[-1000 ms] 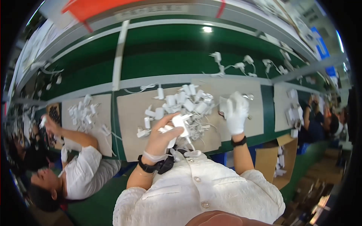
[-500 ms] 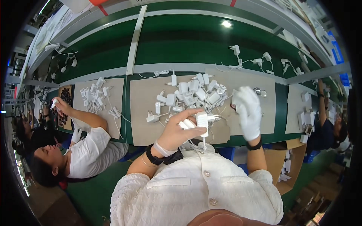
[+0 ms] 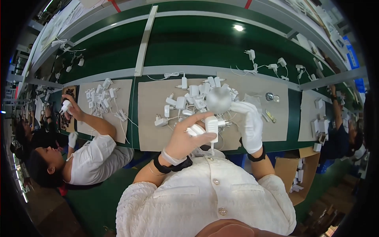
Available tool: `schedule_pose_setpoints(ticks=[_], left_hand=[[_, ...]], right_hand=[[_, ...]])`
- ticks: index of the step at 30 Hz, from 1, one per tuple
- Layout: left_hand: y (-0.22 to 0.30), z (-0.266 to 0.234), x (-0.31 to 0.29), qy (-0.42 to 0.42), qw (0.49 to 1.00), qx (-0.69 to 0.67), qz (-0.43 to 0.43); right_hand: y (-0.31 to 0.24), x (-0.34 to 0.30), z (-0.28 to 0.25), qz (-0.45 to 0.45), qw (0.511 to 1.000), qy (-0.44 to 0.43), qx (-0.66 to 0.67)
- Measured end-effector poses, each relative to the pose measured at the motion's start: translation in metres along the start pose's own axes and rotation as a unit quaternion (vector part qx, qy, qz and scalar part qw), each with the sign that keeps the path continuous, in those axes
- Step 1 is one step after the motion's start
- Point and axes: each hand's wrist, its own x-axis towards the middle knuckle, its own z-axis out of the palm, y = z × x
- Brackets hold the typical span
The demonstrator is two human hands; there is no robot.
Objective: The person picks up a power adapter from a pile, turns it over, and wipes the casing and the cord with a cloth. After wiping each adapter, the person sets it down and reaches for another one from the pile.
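Note:
Near the table's front edge, my left hand (image 3: 182, 138), in a thin glove with a pale cuff, is closed around a white power adapter (image 3: 212, 125) held upright between thumb and fingers. Its metal pins point right and its cord hangs down. Another white adapter (image 3: 195, 130) sits in the same palm. My right hand (image 3: 249, 122), in a white glove, grips the edge of a round greyish-white disc (image 3: 219, 100); blur hides what it is. Behind both hands a heap of white adapters (image 3: 193, 91) lies on brown cardboard (image 3: 152, 102), partly covered by the disc.
Right of the heap lie a shiny round metal-and-clear item (image 3: 272, 96) and a small yellowish item (image 3: 270, 115). A cardboard box (image 3: 292, 173) of white pieces stands at lower right. On my left a person (image 3: 92, 156) handles a white adapter beside another heap (image 3: 102, 96).
My right hand has moved left and down, bringing the round disc in front of the heap. My left hand keeps its adapters in place. The neighbour's hand has shifted slightly.

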Motion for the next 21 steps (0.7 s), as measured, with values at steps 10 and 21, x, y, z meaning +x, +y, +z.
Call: schedule_pose_setpoints(ticks=[10, 21], left_hand=[[-0.004, -0.004, 0.01, 0.045, 0.999, -0.008, 0.02], [-0.001, -0.004, -0.001, -0.035, 0.999, -0.003, -0.02]], right_hand=[[-0.031, -0.019, 0.028, 0.262, 0.913, -0.298, 0.093], [-0.026, 0.013, 0.015, 0.24, 0.903, -0.2, 0.295]])
